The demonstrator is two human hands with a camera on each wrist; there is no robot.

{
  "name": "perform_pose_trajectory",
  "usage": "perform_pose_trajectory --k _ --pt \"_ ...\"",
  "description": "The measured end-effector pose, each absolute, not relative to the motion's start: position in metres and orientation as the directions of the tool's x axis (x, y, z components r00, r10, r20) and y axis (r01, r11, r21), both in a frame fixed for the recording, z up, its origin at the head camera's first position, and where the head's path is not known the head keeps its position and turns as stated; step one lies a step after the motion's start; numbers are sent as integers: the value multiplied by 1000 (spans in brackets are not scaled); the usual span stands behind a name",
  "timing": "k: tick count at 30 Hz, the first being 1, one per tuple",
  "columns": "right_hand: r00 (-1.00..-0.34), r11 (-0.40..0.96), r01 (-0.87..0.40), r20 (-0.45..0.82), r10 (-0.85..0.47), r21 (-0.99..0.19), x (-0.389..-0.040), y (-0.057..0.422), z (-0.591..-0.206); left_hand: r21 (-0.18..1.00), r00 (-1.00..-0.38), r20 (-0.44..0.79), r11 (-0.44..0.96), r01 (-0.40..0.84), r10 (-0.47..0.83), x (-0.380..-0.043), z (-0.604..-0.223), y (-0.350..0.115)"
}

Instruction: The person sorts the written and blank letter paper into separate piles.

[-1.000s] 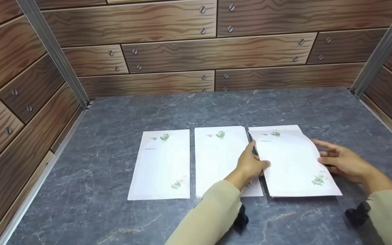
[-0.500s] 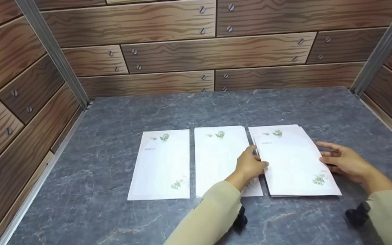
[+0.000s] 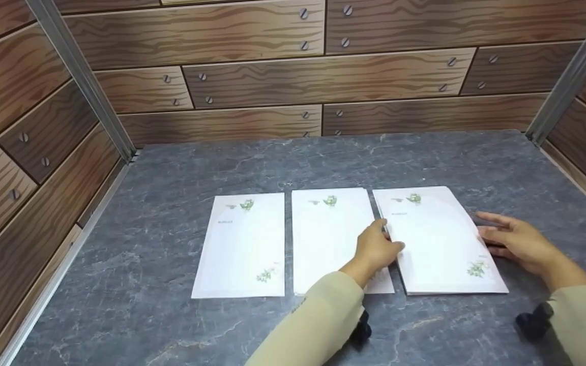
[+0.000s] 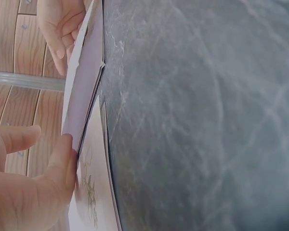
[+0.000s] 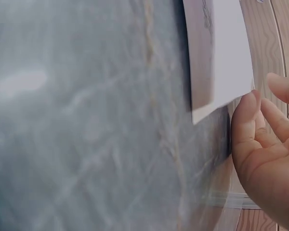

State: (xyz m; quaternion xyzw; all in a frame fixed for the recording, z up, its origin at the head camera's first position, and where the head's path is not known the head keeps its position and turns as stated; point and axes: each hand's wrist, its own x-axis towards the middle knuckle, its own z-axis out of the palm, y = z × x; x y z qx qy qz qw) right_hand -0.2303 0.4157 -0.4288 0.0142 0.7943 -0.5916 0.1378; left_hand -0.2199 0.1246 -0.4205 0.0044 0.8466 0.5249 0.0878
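Three white portrait-format papers with green leafy prints lie side by side on the table. The right one is a thin stack of sheets (image 3: 435, 244) between my hands. My left hand (image 3: 377, 249) touches its left edge with the fingers, thumb lifted over the top. In the left wrist view, a fingertip of the left hand (image 4: 33, 192) meets the sheets' edge, where a gap shows between layers. On the other side, my right hand (image 3: 524, 246) has its fingertips at the stack's slightly raised right edge. The right wrist view shows the right hand (image 5: 269, 149) with fingers loosely bent by that edge.
The middle stack (image 3: 323, 244) lies partly under my left hand and forearm. Left of it is another white paper (image 3: 242, 249). The grey marbled table (image 3: 135, 254) is walled by wood-patterned panels (image 3: 252, 81) with metal corner posts (image 3: 79, 76).
The top sheet of the right stack has settled flatter, and its right edge has lined up more evenly. My right hand has shifted slightly right; my left fingertips have slid a little nearer me.
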Motion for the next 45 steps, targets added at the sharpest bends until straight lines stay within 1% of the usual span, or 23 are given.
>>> perform_pose_trajectory --k 8,12,17,24,34,37,40,45 --pt "-962 306 185 -236 -135 -934 -231 417 -430 883 -986 -130 464 -68 103 -220 -420 125" --pt "-962 281 183 -230 -146 -942 -230 419 -431 885 -984 -139 460 -74 109 -220 -419 124" --pt "-959 203 202 -236 -159 -958 -229 423 -430 892 -983 -147 444 -84 111 -219 -418 123" --pt "-964 55 218 -224 -142 -974 -227 423 -428 912 -986 -132 403 -79 106 -220 -420 121" --pt "-990 -157 121 -109 -86 -980 -227 414 -425 946 -990 -108 314 -75 88 -222 -419 118" --pt "-995 -189 92 -82 -61 -978 -229 408 -423 956 -992 -90 288 -59 94 -224 -417 114" --pt "-998 -192 63 -57 -35 -979 -231 402 -421 960 -993 -70 278 -41 96 -227 -415 108" --pt "-998 -195 57 -56 -7 -979 -236 386 -418 965 -994 -46 262 -19 96 -234 -414 96"
